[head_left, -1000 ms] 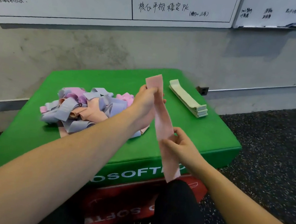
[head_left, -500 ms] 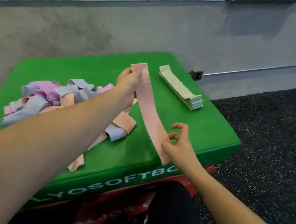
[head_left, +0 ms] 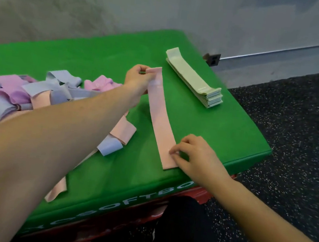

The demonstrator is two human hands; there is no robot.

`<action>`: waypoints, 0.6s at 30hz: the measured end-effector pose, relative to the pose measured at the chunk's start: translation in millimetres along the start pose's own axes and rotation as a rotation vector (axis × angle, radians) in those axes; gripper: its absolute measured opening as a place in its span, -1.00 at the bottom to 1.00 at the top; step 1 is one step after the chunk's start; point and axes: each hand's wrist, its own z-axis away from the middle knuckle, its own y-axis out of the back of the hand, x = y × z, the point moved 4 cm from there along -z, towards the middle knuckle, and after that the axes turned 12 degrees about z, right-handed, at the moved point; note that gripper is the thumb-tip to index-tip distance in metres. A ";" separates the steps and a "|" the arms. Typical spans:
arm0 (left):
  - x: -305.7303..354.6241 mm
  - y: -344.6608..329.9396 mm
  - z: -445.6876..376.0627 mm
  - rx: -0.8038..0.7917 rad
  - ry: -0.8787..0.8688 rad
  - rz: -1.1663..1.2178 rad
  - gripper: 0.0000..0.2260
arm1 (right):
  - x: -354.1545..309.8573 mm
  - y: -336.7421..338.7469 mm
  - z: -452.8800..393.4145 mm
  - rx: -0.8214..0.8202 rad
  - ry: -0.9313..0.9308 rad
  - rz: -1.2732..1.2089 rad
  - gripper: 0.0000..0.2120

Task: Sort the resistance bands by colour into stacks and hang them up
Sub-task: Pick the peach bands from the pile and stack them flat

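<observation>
A pale pink resistance band lies stretched flat on the green soft box. My left hand pinches its far end. My right hand presses its fingertips on the near end, close to the box's front edge. To the right of the band sits a neat stack of light green bands. On the left of the box lies a mixed heap of bands in grey-blue, pink and purple, partly hidden by my left forearm.
A red soft box shows under the green one. Loose pink and grey-blue band ends trail from the heap toward the front edge. Dark speckled floor lies to the right. A grey wall with a small socket stands behind.
The pink band was held up in the air between both hands; it now lies flat on the green box. Both hands came down with it, and the view tilted down.
</observation>
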 end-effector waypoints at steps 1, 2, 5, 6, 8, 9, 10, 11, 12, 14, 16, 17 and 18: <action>-3.1 -2.4 -2.5 -0.013 -0.002 -0.034 -0.94 | 2.5 -0.6 2.2 0.041 0.038 0.039 -0.79; -6.4 -5.2 -5.6 -0.024 -0.005 -0.069 -0.94 | 5.6 -0.9 4.4 0.068 0.072 0.039 -0.77; -15.0 -11.1 -15.6 -0.047 -0.018 -0.129 -0.91 | 13.7 -4.2 11.1 0.079 0.224 0.014 -0.72; -17.3 -12.3 -18.7 -0.050 -0.026 -0.144 -0.89 | 15.9 -5.8 11.6 0.077 0.271 0.021 -0.71; -20.1 -13.1 -23.4 -0.046 -0.040 -0.167 -0.87 | 19.8 -6.8 10.3 0.081 0.302 -0.004 -0.75; -21.0 -13.0 -25.9 -0.040 -0.043 -0.166 -0.86 | 20.5 -6.1 9.4 0.098 0.302 -0.027 -0.77; -21.8 -12.7 -28.2 -0.032 -0.045 -0.157 -0.85 | 20.3 -5.3 8.8 0.118 0.302 -0.046 -0.79; -22.1 -11.8 -30.3 -0.024 -0.046 -0.145 -0.85 | 19.4 -5.2 9.0 0.136 0.308 -0.060 -0.81; -22.3 -11.0 -32.7 -0.017 -0.051 -0.139 -0.84 | 18.6 -5.5 9.7 0.155 0.321 -0.068 -0.82; -24.2 -9.6 -36.5 -0.018 -0.064 -0.176 -0.84 | 17.6 -7.4 11.6 0.185 0.352 -0.039 -0.83; -29.4 -7.9 -39.2 -0.030 -0.072 -0.251 -0.87 | 18.0 -10.1 12.5 0.195 0.362 0.018 -0.82; -32.8 -6.6 -41.0 -0.027 -0.076 -0.291 -0.89 | 18.9 -11.1 12.6 0.197 0.357 0.031 -0.82; -35.7 -5.0 -42.9 -0.016 -0.082 -0.328 -0.90 | 19.4 -11.7 12.7 0.199 0.354 0.034 -0.81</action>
